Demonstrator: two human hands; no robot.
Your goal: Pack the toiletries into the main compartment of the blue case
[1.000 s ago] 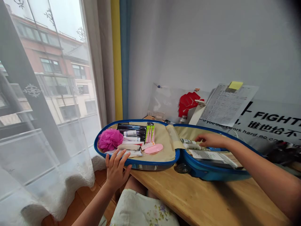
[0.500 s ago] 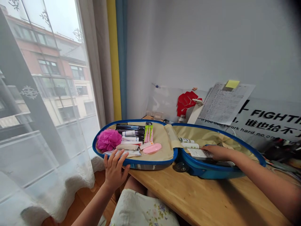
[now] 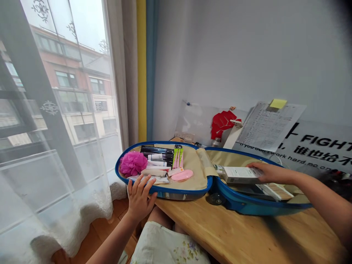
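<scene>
A blue suitcase (image 3: 176,195) lies opened flat on the wooden table. My right hand (image 3: 265,172) grips a white box (image 3: 239,173) by its right end, raised over the right half. Beneath it are a flat dark item (image 3: 249,190) and a pack of thin wooden sticks (image 3: 277,192). My left hand (image 3: 140,194) rests with fingers spread on the left half's front rim. That half holds a magenta bath puff (image 3: 134,163), white tubes (image 3: 156,164), black packages (image 3: 158,150), green-and-pink packages (image 3: 178,157) and a pink oval item (image 3: 182,175).
The wooden table (image 3: 233,231) carries the suitcase, with a suitcase wheel (image 3: 215,199) near the hinge. Papers (image 3: 271,124) on a stand and a red fist cutout (image 3: 223,124) are behind. Sheer curtains (image 3: 79,146) hang at the left.
My right hand has lifted the white box up from the right half, uncovering the wooden sticks. My left hand stays on the rim. The view has shifted slightly left.
</scene>
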